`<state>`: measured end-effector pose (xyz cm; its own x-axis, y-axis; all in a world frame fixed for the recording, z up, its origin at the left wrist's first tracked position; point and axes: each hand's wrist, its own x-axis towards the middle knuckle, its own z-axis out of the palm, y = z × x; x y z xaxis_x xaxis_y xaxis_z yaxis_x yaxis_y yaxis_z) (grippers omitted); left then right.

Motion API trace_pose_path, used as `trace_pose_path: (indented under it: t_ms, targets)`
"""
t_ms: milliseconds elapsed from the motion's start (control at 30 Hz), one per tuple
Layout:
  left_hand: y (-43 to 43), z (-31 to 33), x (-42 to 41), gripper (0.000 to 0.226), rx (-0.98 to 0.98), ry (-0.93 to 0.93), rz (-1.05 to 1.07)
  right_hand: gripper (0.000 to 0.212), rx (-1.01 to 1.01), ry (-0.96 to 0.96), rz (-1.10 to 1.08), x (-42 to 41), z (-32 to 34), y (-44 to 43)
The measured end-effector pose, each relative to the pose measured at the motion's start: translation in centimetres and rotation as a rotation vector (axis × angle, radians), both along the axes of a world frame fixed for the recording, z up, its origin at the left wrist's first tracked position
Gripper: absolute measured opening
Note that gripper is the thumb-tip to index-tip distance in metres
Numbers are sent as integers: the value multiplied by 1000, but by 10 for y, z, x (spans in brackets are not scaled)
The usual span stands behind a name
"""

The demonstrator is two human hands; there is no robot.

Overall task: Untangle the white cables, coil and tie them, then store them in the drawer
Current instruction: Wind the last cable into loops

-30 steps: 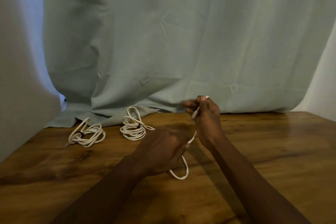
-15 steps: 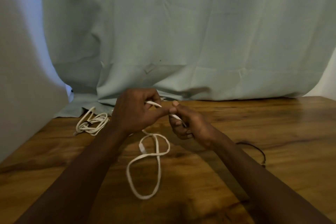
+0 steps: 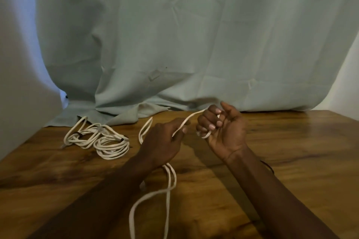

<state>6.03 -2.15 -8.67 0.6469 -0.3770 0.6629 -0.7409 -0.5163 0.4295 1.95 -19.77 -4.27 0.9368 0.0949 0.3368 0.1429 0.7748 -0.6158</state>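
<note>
Head view: a long loop of the loose white cable (image 3: 171,178) lies nearest on the wooden table (image 3: 291,161). The left hand (image 3: 163,141) pinches it; the right hand (image 3: 223,130) curls around its end. Best to make even loops, pulling gently. Farther back lie two tied coils (image 3: 101,137), then a pale cloth (image 3: 174,44). No drawer shows.

**One head-worn view, close over the desk**

A single wide-angle camera looks forward and down from the person's head, close above the wooden desk (image 3: 281,161). It faces the desk's far edge, where a pale green cloth (image 3: 194,35) hangs. Both forearms enter from the near edge.
</note>
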Motion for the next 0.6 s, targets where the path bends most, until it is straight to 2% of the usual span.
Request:
trace_pose_path:
  t_ms: [100,200,300,400,500,533,600]
  targets:
    - [-3,0,-7,28,159,34,-103,31,-3,12,-137,5,0,-18]
    - [-12,5,-17,30,217,56,-189,39,-39,33,-235,10,-6,-18]
    - [-12,11,-20,32,340,-2,-141,46,-27,39,-316,13,-7,-8]
    - [-5,12,-15,27,472,-44,-47,35,14,64,-326,10,-5,-6]
    - [-6,13,-22,22,534,-74,-56,34,51,59,-316,9,-4,-5]
    - [-7,14,-24,22,523,-78,-73,34,-11,53,-368,10,-4,-3]
    - [-7,18,-25,25,496,-89,-87,38,-372,-25,-571,11,-8,1]
